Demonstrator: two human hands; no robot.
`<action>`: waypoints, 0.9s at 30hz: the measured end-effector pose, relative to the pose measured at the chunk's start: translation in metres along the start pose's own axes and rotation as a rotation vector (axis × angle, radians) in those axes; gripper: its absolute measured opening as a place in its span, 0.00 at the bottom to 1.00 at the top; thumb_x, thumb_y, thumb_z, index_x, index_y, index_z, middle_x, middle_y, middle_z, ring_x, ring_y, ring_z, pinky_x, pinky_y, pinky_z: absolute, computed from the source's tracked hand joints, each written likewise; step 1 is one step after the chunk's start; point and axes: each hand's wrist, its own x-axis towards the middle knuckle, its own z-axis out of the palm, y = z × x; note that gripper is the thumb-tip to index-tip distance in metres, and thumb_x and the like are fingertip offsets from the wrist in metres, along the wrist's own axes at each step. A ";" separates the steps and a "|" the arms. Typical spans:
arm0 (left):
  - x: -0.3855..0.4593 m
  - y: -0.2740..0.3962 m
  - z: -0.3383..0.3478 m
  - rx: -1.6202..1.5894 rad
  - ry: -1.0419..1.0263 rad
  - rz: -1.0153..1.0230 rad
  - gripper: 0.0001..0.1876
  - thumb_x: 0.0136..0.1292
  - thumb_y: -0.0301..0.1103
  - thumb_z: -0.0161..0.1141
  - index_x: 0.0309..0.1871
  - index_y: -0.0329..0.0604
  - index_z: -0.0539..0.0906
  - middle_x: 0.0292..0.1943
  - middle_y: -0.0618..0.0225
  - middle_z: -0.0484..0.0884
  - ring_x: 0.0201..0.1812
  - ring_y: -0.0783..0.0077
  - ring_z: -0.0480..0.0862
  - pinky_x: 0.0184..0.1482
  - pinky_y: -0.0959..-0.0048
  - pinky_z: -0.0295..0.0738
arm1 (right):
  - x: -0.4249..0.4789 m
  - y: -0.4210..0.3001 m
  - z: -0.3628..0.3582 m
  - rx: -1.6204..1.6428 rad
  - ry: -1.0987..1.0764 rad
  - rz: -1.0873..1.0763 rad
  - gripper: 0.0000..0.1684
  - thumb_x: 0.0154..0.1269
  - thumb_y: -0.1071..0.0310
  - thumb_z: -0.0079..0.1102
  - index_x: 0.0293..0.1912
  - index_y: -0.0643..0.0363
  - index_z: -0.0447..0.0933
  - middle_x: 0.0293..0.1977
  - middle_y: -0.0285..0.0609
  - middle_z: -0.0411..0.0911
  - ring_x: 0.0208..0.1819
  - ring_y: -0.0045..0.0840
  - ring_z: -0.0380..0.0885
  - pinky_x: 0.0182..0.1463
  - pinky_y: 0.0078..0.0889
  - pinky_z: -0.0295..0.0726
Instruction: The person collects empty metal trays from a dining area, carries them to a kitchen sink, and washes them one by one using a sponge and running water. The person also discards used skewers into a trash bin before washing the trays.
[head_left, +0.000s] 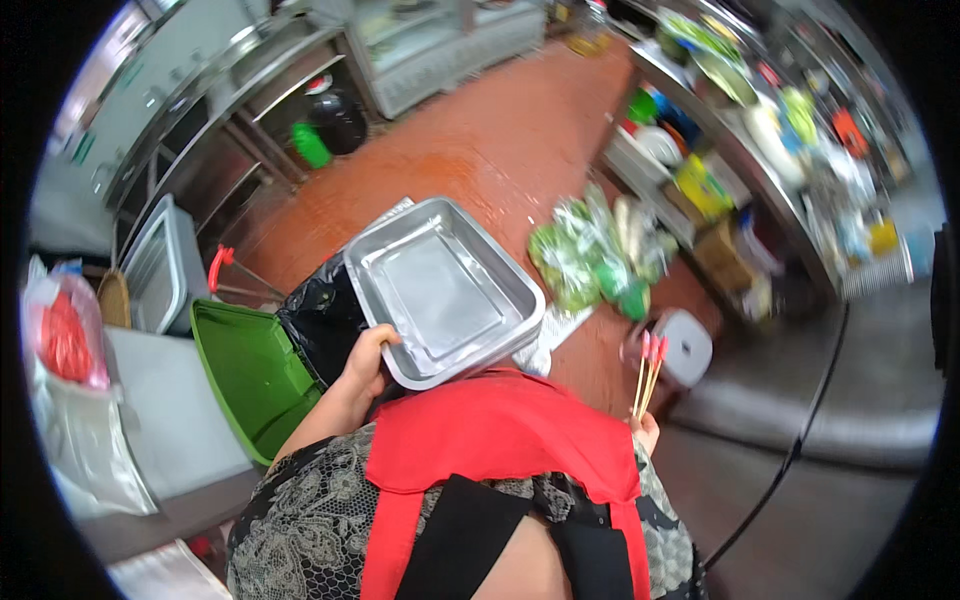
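My left hand (367, 364) grips the near left corner of a rectangular stainless steel tray (442, 292), thumb over the rim. Nothing lies inside the tray, which I carry in front of my red apron (495, 435); its doubled edge on the right suggests more than one tray stacked. Out to the right, my right hand (645, 433) holds several thin wooden skewers (647, 379) by their lower ends. Pink pieces sit on the skewers' tips. Behind those tips stands a plastic stool (684, 349) with a pale top.
Left of me are a green bin lid (251, 382), a black bin liner (322, 307) and a white worktop (176, 412). Bagged green vegetables (574, 255) lie on the red floor (450, 135). A loaded steel counter (795, 217) runs along the right. A black cable (814, 420) hangs nearby.
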 end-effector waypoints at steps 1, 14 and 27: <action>0.014 0.002 0.010 -0.028 0.033 0.015 0.14 0.40 0.30 0.50 0.31 0.31 0.74 0.26 0.59 0.76 0.30 0.62 0.76 0.36 0.66 0.75 | 0.032 -0.014 0.009 -0.021 -0.016 -0.012 0.05 0.59 0.76 0.44 0.35 0.61 0.70 0.15 0.33 0.66 0.11 0.13 0.58 0.12 0.16 0.55; 0.143 0.096 0.026 -0.360 0.328 0.072 0.16 0.40 0.31 0.50 0.35 0.32 0.75 0.29 0.59 0.77 0.32 0.60 0.77 0.39 0.65 0.74 | 0.274 -0.205 0.273 -0.362 -0.625 -0.123 0.06 0.63 0.70 0.44 0.39 0.58 0.69 0.16 0.30 0.64 0.12 0.10 0.56 0.12 0.15 0.54; 0.283 0.318 -0.039 -0.553 0.503 0.267 0.17 0.42 0.30 0.47 0.37 0.31 0.74 0.30 0.59 0.77 0.31 0.63 0.78 0.38 0.67 0.75 | 0.318 -0.346 0.641 -0.536 -1.178 -0.259 0.09 0.66 0.69 0.43 0.40 0.63 0.70 0.18 0.31 0.67 0.18 0.09 0.61 0.20 0.13 0.59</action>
